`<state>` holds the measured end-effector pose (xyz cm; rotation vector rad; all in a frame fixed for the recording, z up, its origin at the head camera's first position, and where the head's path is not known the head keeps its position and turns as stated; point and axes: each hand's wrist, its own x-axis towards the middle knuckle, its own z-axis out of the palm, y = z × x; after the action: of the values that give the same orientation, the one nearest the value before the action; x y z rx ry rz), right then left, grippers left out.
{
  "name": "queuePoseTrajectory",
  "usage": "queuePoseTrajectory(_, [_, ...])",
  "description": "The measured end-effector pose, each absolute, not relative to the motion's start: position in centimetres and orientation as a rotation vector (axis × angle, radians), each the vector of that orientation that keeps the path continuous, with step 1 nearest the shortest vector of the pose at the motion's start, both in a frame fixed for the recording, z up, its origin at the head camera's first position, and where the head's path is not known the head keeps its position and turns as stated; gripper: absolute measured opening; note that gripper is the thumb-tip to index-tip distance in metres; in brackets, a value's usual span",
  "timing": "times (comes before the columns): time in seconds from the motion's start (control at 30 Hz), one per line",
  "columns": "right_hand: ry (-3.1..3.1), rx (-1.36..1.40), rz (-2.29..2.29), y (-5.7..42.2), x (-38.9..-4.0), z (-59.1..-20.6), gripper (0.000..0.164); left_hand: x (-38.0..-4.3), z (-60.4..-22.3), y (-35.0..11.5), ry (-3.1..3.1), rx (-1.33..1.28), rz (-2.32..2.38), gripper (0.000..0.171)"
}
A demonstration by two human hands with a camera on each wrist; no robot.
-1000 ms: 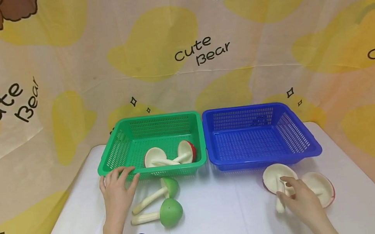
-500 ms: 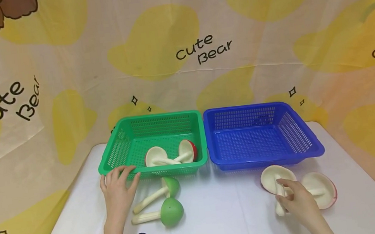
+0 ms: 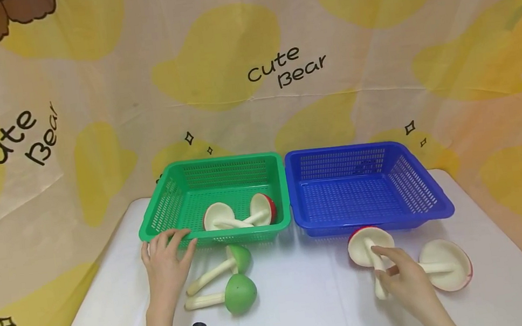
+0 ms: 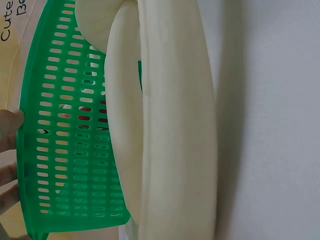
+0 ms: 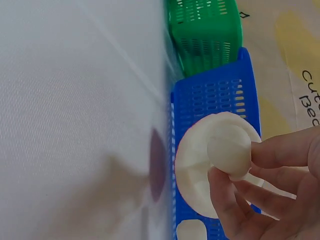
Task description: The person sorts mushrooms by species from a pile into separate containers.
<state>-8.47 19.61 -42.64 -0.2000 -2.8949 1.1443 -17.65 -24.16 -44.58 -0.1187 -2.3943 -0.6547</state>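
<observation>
Your right hand (image 3: pixel 404 276), at the lower right of the head view, has thumb and fingers pinched on the stem of a red-edged mushroom (image 3: pixel 361 248), its pale hollow side facing you. Pinch firmly but without squeezing: the wide cap should want to roll about so narrow a stem, so a level wrist matters. Just right of that hand lies a second pale mushroom (image 3: pixel 446 265); a low swing rightward could knock it. Above the held cap runs the front rim of the blue basket (image 3: pixel 381 223); whether cap and basket touch is hard to tell from this angle, so raise the cap before going forward. Leftward you have room: white cloth (image 3: pixel 307 298) spreads across the lower middle, as far as two green mushrooms (image 3: pixel 240 294). Beyond them, at centre left, your left hand (image 3: pixel 165 264) rests with fingers relaxed over the near rim of the green basket (image 3: pixel 240 232), well apart from the held mushroom.
</observation>
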Motion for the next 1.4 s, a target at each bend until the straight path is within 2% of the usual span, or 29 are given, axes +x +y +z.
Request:
queuePoseTrajectory(0.47, [-2.788,0.025,1.037,17.7,-7.9,-41.6,0.045,-17.6,-44.5,-24.1,-2.405,-0.110,-0.656,0.025])
queuePoseTrajectory(0.87, [-2.720,0.180,1.063,16.2,-7.8,-39.6,0.046,-17.7,-44.7,-24.2,-2.402,-0.110,-0.658,0.025])
queuePoseTrajectory(1.2, [-2.745,0.262,1.103,15.1,-8.7,-37.5,0.046,-17.8,-44.7,-24.2,-2.407,-0.112,-0.651,0.025])
queuePoseTrajectory(1.4, [-2.716,0.399,1.167,13.8,-10.8,-36.1,0.044,-17.7,-44.6,-24.2,-2.403,-0.113,-0.659,0.025])
